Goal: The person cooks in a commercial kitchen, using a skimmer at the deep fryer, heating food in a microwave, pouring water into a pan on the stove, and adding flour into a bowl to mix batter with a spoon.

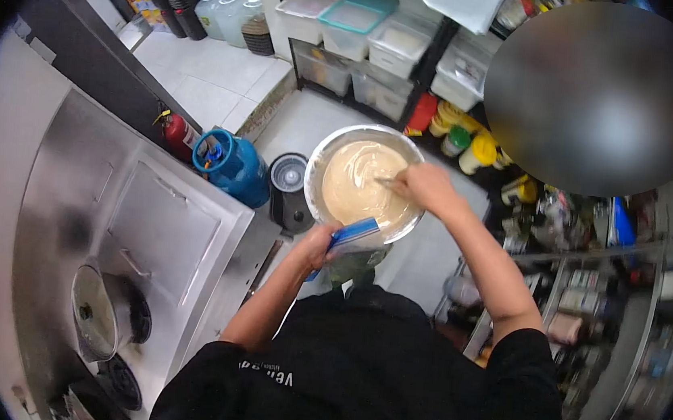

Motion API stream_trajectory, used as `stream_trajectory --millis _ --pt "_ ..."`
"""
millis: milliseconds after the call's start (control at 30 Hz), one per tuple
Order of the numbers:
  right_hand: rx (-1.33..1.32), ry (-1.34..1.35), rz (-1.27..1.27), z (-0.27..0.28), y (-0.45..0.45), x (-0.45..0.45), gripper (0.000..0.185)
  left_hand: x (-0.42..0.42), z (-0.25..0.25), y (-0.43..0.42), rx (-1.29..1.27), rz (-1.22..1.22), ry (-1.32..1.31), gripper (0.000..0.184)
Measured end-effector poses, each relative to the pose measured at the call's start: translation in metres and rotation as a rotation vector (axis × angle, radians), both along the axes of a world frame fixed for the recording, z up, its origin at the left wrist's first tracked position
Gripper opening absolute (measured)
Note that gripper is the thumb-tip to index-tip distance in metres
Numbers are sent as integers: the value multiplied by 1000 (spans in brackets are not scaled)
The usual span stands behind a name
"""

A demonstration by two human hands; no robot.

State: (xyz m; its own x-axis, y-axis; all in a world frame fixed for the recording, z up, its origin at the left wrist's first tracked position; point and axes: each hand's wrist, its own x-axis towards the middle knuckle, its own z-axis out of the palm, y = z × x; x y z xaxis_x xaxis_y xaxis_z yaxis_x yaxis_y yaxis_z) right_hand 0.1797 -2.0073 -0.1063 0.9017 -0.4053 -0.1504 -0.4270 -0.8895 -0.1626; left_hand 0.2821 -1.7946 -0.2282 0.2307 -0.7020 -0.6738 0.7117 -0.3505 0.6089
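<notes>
A round metal bowl (318,150) sits in front of me, holding a smooth, pale beige batter (355,181). My right hand (429,188) reaches over the bowl's right side, its fingers closed round a thin metal utensil (385,182) that dips into the batter; the utensil's lower end is hidden. At the bowl's near rim, my left hand (317,247) grips what looks like a clear plastic bag with a blue strip (355,233). Part of that bag overlaps the rim. What supports the bowl from below does not show.
To the left stand a blue gas cylinder (237,170), a red fire extinguisher (178,134) and a steel counter with a lidded pot (104,313). Shelves with plastic bins (354,29) are ahead. Wire shelving (580,290) lines the right. A blurred patch covers the upper right.
</notes>
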Motion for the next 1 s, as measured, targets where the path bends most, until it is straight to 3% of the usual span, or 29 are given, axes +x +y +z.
stream_trajectory --millis 133,200,300,500,600,767,833,933,1000 --pt "-86 224 138 5 -72 97 21 66 -15 -68 24 177 0 24" --pt "35 132 210 13 -117 158 21 103 -22 -100 -15 235 -9 24" --pt "41 -44 20 13 -213 229 23 127 -36 -152 28 286 6 24" --pt "62 -288 65 -72 -369 395 17 222 -55 -230 109 326 43 24" --pt "48 -303 93 -106 -400 487 15 257 -73 -254 113 444 62 25" --pt "53 -350 150 -176 -444 657 16 323 -58 -299 214 487 80 27" --pt "51 -317 141 -194 -448 714 16 340 -96 -310 208 556 39 27" --pt "8 -168 155 -214 -457 766 26 369 -91 -333 202 650 96 26" --pt "-9 -1 190 -221 -467 785 48 391 -80 -349 223 702 167 25"
